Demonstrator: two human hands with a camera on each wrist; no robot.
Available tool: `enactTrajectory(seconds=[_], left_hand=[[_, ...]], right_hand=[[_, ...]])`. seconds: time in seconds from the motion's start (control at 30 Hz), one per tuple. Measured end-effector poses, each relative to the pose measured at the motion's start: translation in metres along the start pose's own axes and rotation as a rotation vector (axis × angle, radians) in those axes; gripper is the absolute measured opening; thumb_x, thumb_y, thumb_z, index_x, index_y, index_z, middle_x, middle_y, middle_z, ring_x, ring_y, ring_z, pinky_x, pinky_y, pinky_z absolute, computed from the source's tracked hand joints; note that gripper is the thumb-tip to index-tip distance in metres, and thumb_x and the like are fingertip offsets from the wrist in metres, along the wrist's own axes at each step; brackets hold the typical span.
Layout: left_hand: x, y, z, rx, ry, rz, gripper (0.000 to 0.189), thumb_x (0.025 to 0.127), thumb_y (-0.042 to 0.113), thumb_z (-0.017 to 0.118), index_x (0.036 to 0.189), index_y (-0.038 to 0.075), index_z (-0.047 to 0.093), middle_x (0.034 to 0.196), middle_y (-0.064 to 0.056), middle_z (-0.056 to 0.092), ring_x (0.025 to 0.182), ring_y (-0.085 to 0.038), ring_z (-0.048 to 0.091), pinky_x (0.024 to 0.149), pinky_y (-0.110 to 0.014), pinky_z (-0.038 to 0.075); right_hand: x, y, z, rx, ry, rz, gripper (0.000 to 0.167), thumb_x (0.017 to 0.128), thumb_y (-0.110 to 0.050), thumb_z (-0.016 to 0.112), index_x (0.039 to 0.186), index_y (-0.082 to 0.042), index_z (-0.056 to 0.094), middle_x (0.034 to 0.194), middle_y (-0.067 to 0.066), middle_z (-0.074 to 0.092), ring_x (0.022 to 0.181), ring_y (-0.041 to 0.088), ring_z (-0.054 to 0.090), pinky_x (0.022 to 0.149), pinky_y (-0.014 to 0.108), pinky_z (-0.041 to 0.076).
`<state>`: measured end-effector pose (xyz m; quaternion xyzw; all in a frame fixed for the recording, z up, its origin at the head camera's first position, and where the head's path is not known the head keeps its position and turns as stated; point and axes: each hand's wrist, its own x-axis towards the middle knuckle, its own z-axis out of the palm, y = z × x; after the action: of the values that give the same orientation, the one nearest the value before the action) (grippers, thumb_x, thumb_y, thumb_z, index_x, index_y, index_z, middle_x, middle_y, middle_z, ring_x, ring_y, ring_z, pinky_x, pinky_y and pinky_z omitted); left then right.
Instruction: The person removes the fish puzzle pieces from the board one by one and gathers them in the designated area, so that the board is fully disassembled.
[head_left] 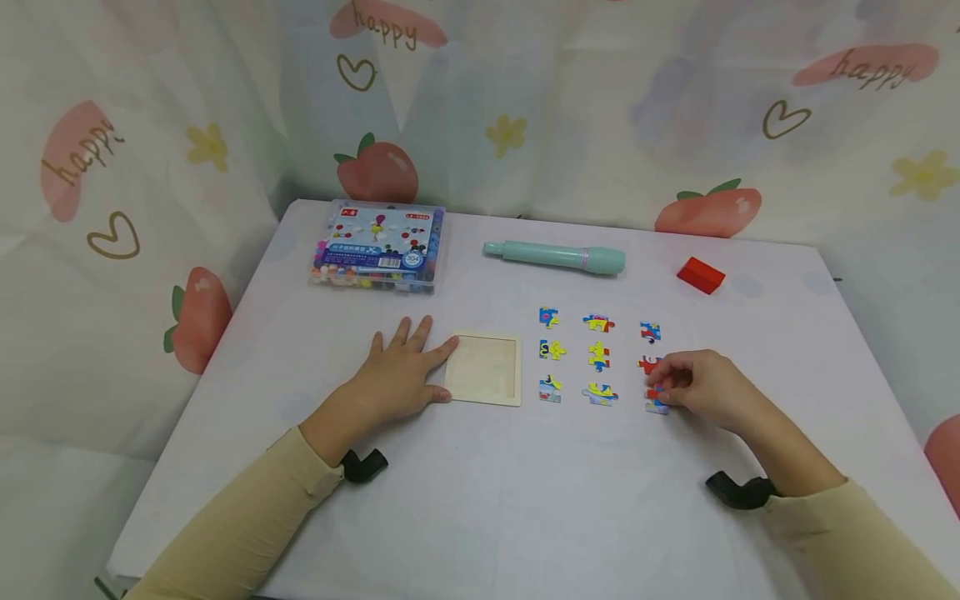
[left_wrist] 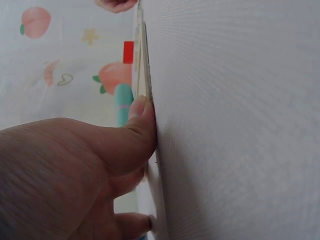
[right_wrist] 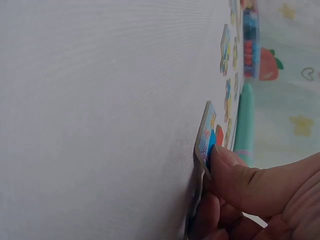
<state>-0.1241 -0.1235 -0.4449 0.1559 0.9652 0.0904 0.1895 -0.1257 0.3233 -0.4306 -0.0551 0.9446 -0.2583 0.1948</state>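
My left hand (head_left: 397, 379) lies with fingers spread on the white table. Its thumb (left_wrist: 137, 122) and index finger touch the left side of a square wooden puzzle tray (head_left: 480, 371), whose inside is bare. On the right, my right hand (head_left: 705, 387) pinches a puzzle piece (right_wrist: 205, 135) with blue, red and pale sea colours, thumb on top and fingers curled beneath; one edge looks slightly tilted up. Just beyond, a red and blue puzzle piece (head_left: 647, 365) is partly covered by the fingers. Several other pieces lie apart in rows, including a yellow one (head_left: 599, 356) in the middle.
A clear plastic box (head_left: 378, 246) of colourful small parts stands at the back left. A mint-green tube-shaped object (head_left: 555, 257) lies at the back middle, and a red block (head_left: 701, 275) sits at the back right. A printed curtain (head_left: 525, 83) hangs behind the table.
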Motion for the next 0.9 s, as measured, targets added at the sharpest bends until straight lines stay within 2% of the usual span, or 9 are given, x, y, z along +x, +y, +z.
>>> enactTrajectory(seconds=[0.3, 0.47, 0.73, 0.9], left_hand=[[0.003, -0.002, 0.002, 0.01, -0.005, 0.0, 0.088, 0.098, 0.059, 0.071, 0.171, 0.039, 0.026, 0.183, -0.014, 0.006, 0.168, -0.047, 0.001, 0.129, -0.078, 0.009], [0.003, -0.003, 0.002, 0.015, -0.004, 0.01, 0.088, 0.098, 0.06, 0.07, 0.171, 0.039, 0.026, 0.183, -0.014, 0.006, 0.168, -0.047, 0.002, 0.129, -0.078, 0.009], [0.002, -0.006, 0.001, 0.039, -0.018, 0.043, 0.088, 0.1, 0.064, 0.065, 0.172, 0.038, 0.022, 0.182, -0.016, 0.005, 0.168, -0.048, 0.002, 0.128, -0.079, 0.012], [0.0, -0.007, -0.005, 0.01, -0.029, 0.06, 0.087, 0.101, 0.061, 0.067, 0.172, 0.035, 0.025, 0.182, -0.018, 0.007, 0.168, -0.048, 0.003, 0.127, -0.08, 0.014]], right_hand=[[0.001, 0.004, 0.004, -0.001, 0.038, 0.021, 0.018, 0.091, -0.01, 0.085, 0.107, -0.009, 0.077, 0.091, 0.004, 0.065, 0.092, 0.023, 0.058, 0.065, 0.023, 0.049], [0.0, 0.008, 0.0, 0.046, 0.029, 0.034, 0.022, 0.092, -0.016, 0.085, 0.111, -0.009, 0.077, 0.094, 0.004, 0.067, 0.092, 0.023, 0.059, 0.065, 0.023, 0.051], [-0.003, 0.004, -0.014, 0.129, 0.012, 0.059, 0.031, 0.097, -0.019, 0.08, 0.125, -0.007, 0.075, 0.104, 0.009, 0.072, 0.092, 0.021, 0.065, 0.068, 0.028, 0.06], [-0.007, -0.005, -0.023, 0.144, 0.06, 0.036, 0.036, 0.102, -0.015, 0.074, 0.135, -0.004, 0.069, 0.121, 0.02, 0.074, 0.099, 0.027, 0.073, 0.074, 0.027, 0.064]])
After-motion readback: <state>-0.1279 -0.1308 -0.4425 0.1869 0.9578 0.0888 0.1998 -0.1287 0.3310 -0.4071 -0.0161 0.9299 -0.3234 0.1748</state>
